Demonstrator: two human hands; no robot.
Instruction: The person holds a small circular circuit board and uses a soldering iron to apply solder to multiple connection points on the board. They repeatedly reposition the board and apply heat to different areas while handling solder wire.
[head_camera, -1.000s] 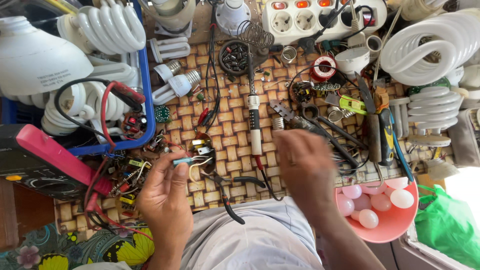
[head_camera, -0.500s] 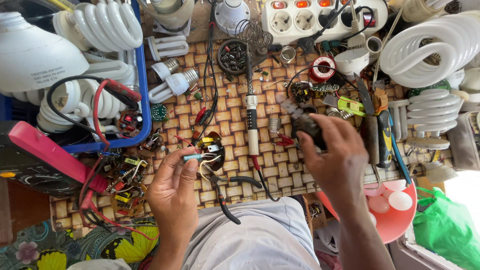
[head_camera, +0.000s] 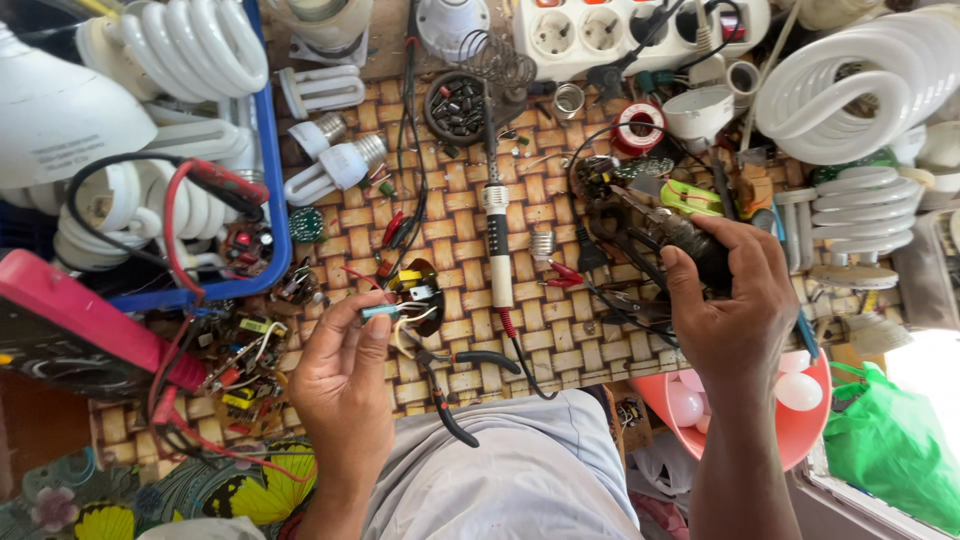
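On the woven table (head_camera: 300, 395), the left hand (head_camera: 345, 385) pinches a small blue part (head_camera: 381, 311) beside a wired circuit board (head_camera: 420, 296) — a soldering iron (head_camera: 497, 235) lies between — while the right hand (head_camera: 735, 300) grips a dark tool (head_camera: 680, 235).

— What sort of place is this?
— A small home workshop for repairing electronics and lamps. A soldering iron (head_camera: 497, 235) lies on a woven mat (head_camera: 560, 340) among loose circuit boards (head_camera: 245, 345) and wire offcuts.
— Anything else?
— Spiral fluorescent bulbs (head_camera: 850, 75) are heaped all round, a power strip (head_camera: 610, 30) sits at the back, and a solder spool (head_camera: 638, 127) lies near pliers (head_camera: 455, 385).
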